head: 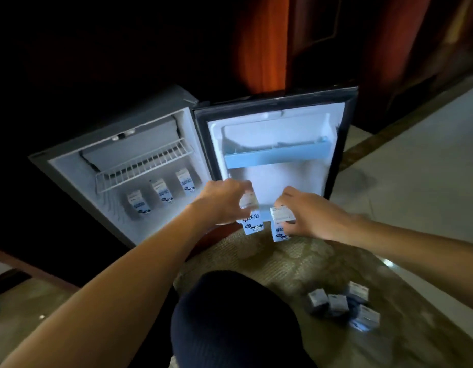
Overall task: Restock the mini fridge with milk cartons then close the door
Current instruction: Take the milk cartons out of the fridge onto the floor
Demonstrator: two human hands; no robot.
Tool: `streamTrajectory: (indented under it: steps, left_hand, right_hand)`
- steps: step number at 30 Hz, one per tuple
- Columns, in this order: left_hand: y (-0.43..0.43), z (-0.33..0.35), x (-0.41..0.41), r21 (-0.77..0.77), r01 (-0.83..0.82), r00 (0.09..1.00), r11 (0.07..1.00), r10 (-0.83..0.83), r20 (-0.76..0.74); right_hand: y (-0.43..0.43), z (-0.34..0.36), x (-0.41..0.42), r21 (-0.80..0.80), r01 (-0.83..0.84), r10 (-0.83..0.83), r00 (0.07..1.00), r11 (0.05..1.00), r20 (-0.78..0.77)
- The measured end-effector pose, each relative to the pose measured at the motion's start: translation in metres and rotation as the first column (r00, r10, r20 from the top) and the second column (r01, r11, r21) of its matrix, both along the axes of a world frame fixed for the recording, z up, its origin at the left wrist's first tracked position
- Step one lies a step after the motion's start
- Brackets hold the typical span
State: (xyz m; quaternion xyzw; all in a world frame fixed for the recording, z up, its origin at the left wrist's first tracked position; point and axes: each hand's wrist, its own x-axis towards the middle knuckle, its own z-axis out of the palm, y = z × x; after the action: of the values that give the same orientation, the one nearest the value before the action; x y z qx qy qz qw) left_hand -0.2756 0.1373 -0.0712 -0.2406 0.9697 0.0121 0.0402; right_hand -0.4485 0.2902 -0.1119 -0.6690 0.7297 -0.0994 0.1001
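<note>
The mini fridge (pixel 70 166) stands open, its door (pixel 339 144) swung out to the right. Three blue-and-white milk cartons (pixel 162 192) stand in a row on the fridge floor under a white wire shelf (pixel 139 166). My left hand (pixel 222 200) grips a milk carton (pixel 252 221) from above, in front of the door's lower part. My right hand (pixel 312 213) holds a second carton (pixel 280 229) beside it. Both cartons are upright and close together. Several more cartons (pixel 339 301) lie on the rug at the lower right.
A blue door shelf (pixel 275 158) sits higher on the door's inner side. A patterned rug (pixel 283 264) lies before the fridge, with pale tiled floor (pixel 416 168) to the right. My dark-clothed knee (pixel 230 322) is at the bottom centre. Dark wooden furniture surrounds the fridge.
</note>
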Motion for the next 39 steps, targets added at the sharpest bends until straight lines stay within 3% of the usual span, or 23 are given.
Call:
streamTrajectory:
  steps: [6,11,19,26,32,39]
  left_hand:
    - [0.056,-0.022,-0.079,0.031,0.126,0.99,0.992,-0.127,0.062]
    - [0.1,-0.062,-0.13,0.146,0.13,0.988,0.981,-0.141,0.067]
    - [0.146,-0.155,-0.17,0.24,0.04,0.995,0.97,-0.062,0.083]
    - [0.156,-0.234,-0.171,0.409,-0.015,0.989,0.912,-0.047,0.14]
    - [0.167,-0.28,-0.157,0.481,-0.174,0.981,0.86,0.111,0.157]
    - [0.172,-0.299,-0.152,0.514,-0.289,0.952,0.808,0.186,0.243]
  right_hand:
    - [0.069,-0.014,-0.044,0.027,0.162,-0.163,0.985,0.986,0.055]
    - [0.118,-0.044,-0.08,0.052,0.307,-0.311,0.943,0.95,0.118]
    - [0.179,-0.12,-0.125,0.098,0.437,-0.447,0.885,0.894,0.129]
    - [0.219,-0.186,-0.136,0.266,0.542,-0.594,0.782,0.797,0.186]
    - [0.239,-0.236,-0.122,0.398,0.555,-0.66,0.723,0.731,0.204]
    - [0.257,-0.27,-0.102,0.499,0.571,-0.725,0.663,0.652,0.188]
